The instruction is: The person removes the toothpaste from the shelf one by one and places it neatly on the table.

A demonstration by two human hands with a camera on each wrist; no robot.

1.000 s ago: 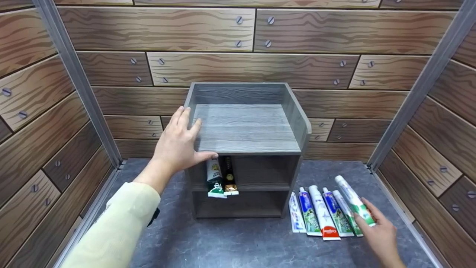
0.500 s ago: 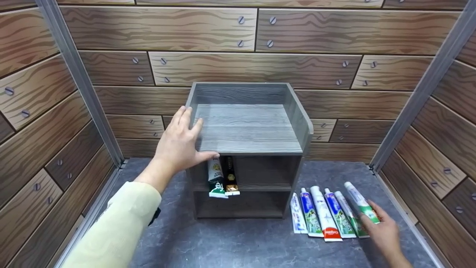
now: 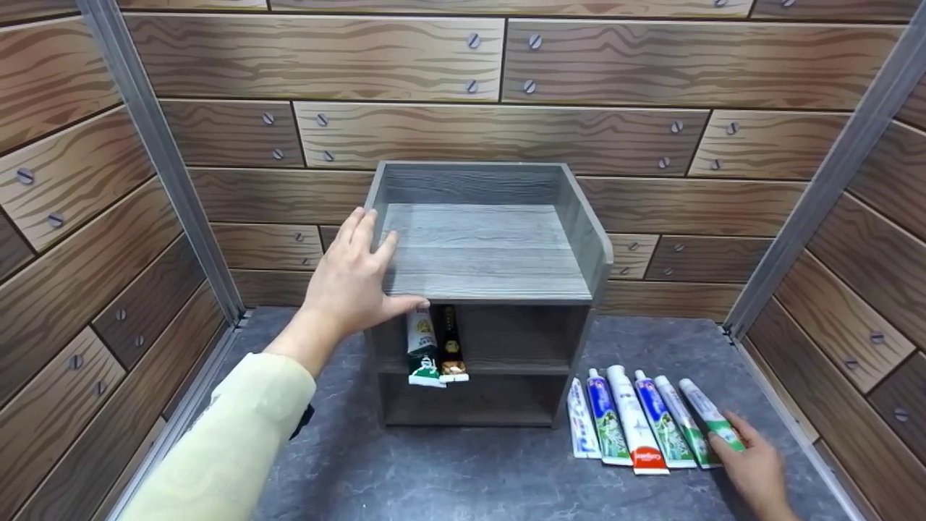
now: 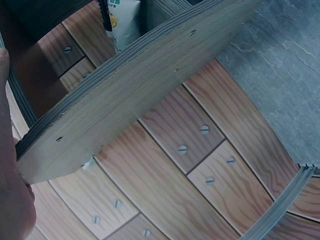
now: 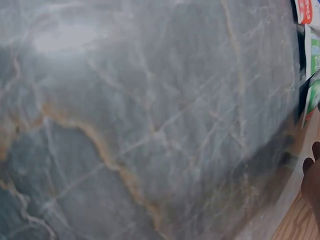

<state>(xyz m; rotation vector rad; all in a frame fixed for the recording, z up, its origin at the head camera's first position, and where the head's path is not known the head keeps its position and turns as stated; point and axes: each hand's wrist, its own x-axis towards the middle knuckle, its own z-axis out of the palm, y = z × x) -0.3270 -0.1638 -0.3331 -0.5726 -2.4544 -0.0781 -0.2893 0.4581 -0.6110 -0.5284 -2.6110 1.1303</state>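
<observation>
My left hand (image 3: 349, 281) rests on the upper left side of a small grey wooden shelf unit (image 3: 486, 250), fingers spread along the side and thumb at the front edge of the top board. At the right, my right hand (image 3: 757, 467) pinches the lower end of a white and green toothpaste tube (image 3: 703, 402), low over the floor at the right end of a row of tubes. Beside it lies another green and white toothpaste tube (image 3: 684, 420). A dark green and white tube (image 3: 422, 351) and a black and gold tube (image 3: 451, 346) lie in the unit's middle compartment.
Further left in the row are a Colgate tube (image 3: 634, 416), two blue and green tubes and a white and blue tube (image 3: 582, 420). They lie on a grey marbled floor (image 3: 463, 477). Plank-patterned walls (image 3: 463, 130) with metal corner posts (image 3: 788, 217) enclose the area.
My right hand has lowered the toothpaste tube from above the row to its right end, bringing it alongside the others. The left hand has stayed on the shelf unit.
</observation>
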